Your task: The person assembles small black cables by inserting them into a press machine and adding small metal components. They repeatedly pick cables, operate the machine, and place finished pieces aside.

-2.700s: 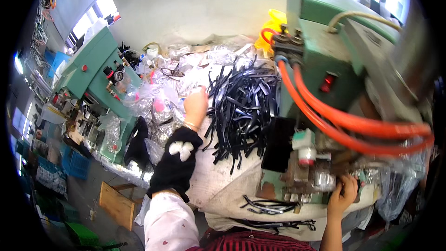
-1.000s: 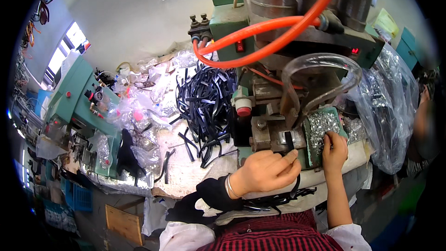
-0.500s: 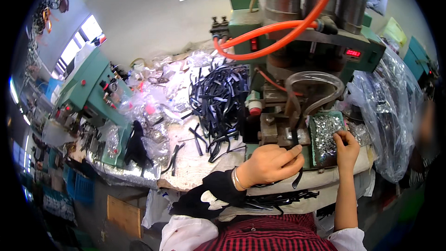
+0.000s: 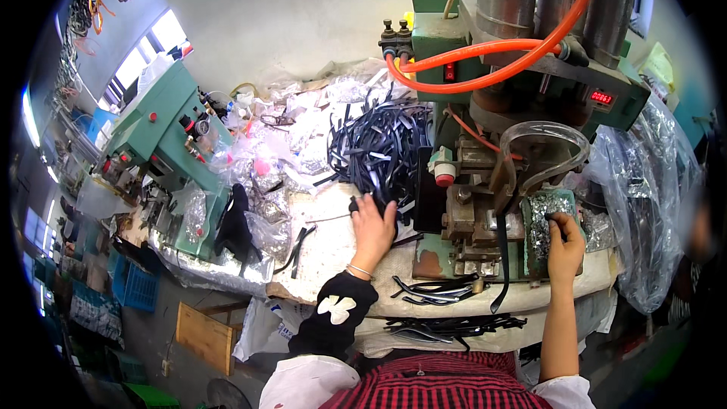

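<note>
My left hand (image 4: 372,231) reaches onto the near edge of a heap of black strips (image 4: 379,144), its thumb apart from the fingers. Its fingertips touch strips there; I see none gripped. My right hand (image 4: 566,250) is over the right side of a green-rimmed tray of small silvery metal pieces (image 4: 536,220), thumb and fingers pinched together. Whatever the pinch holds is too small to make out. One black strip (image 4: 502,257) hangs down from the front of the green press (image 4: 473,216), between my hands, held by neither.
Several strips (image 4: 435,290) lie on the cloth-covered bench before the press, with more (image 4: 454,326) along its front edge. An orange hose (image 4: 485,49) arches over the press. Another green machine (image 4: 163,144) stands at left, beside clear plastic bags (image 4: 269,235). Plastic sheeting (image 4: 644,197) hangs at right.
My left hand has left the strip at the press and moved left to the heap. That strip now hangs free. My right hand stays pinched at the tray. The whole view has shifted slightly.
</note>
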{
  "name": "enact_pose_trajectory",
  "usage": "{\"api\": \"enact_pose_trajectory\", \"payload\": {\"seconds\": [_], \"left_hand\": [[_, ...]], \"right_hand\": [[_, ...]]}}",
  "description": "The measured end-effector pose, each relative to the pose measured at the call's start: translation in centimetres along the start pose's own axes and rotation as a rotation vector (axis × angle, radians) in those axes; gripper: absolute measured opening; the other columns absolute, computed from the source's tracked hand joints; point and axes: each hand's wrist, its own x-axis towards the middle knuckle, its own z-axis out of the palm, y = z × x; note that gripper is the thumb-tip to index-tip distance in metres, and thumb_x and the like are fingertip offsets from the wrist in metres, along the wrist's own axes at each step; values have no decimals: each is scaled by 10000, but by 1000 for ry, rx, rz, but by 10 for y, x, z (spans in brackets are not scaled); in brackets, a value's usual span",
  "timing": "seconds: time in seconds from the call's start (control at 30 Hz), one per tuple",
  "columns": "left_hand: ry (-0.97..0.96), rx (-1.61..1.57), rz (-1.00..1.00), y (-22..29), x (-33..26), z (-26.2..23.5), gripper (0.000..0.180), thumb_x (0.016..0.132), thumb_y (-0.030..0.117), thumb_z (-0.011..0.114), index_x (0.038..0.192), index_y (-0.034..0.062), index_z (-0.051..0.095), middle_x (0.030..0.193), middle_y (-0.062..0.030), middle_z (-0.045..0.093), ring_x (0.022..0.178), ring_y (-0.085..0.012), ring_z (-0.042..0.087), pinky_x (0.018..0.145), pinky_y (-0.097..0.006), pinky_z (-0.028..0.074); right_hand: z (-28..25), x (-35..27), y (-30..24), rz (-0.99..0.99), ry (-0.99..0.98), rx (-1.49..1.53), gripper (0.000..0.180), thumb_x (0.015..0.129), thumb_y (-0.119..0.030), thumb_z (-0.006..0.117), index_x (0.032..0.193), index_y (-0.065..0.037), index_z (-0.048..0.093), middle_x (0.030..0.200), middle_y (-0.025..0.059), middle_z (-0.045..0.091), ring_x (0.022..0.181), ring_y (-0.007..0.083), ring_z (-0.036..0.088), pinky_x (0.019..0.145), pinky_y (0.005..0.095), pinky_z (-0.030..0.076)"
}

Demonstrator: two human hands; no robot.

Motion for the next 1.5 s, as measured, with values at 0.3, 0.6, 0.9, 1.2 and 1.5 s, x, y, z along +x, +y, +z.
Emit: {"api": "enact_pose_trajectory", "payload": {"seconds": [0.3,0.6,0.9,1.2,1.5], "left_hand": [[110,-212,115,-5,-33,-79,472,966,284,650,1285,-56,580,1312,-272,588,1196,-427,534,1037,-471,409],[72,-653,128,75,-20,-102,190,980,124,636,1117,2,689,1028,-85,676,886,-160,608,785,-272,476],[115,-1018,377,149,-37,-158,196,1023,70,540,1069,-63,676,958,-126,735,799,-165,693,710,-246,535],[39,-1057,550,205,-24,-182,180,995,14,555,1094,-100,654,984,-208,725,882,-251,722,765,-312,588],[88,-1000,621,219,-26,-198,190,992,36,556,1078,-103,653,944,-217,730,799,-245,722,705,-293,579]], "right_hand": [[-53,-46,12,-72,260,-226,130,896,34,646,1015,23,697,995,91,688,961,203,638,875,301,481],[13,3,-109,-336,-63,-14,206,802,-1,722,1007,-6,728,956,140,709,907,283,657,816,356,506],[60,-16,-109,183,-72,707,404,880,31,680,1262,39,549,970,60,683,913,86,626,852,237,484],[41,-35,-152,369,-170,921,484,904,-3,648,1361,36,494,1152,106,649,1034,127,600,874,250,478],[57,-15,-125,302,-132,695,445,890,-10,697,1299,38,528,941,43,679,872,77,606,781,222,473]]}}
